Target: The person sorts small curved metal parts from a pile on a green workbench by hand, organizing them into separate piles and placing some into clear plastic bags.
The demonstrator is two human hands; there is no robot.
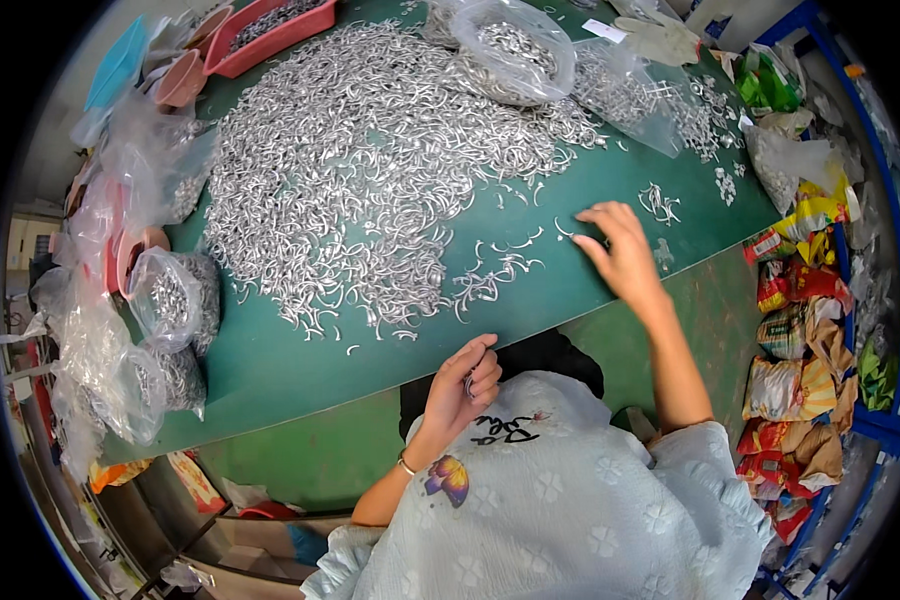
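Observation:
A wide heap of small curved silvery metal pieces (340, 170) spreads over the green tabletop (300, 385). My left hand (462, 385) is closed at the table's near edge, fingers curled in; a bit of curved metal shows between them, the rest hidden in the palm. Over the table to the right, my right hand (622, 250) has its thumb and fingers apart and nothing between them. One loose curved piece (563, 229) lies just left of its fingertips. A loose strand of such pieces (495, 275) lies between my hands, and a small separate cluster (659, 203) sits beyond the right hand.
Clear plastic bags of metal parts (510, 55) stand at the back, with a spilled bag (630, 95) beside them. More filled bags (175, 300) line the left edge. A red tray (270, 35) is at the back left. Colourful packages (795, 310) fill a blue-framed rack at right.

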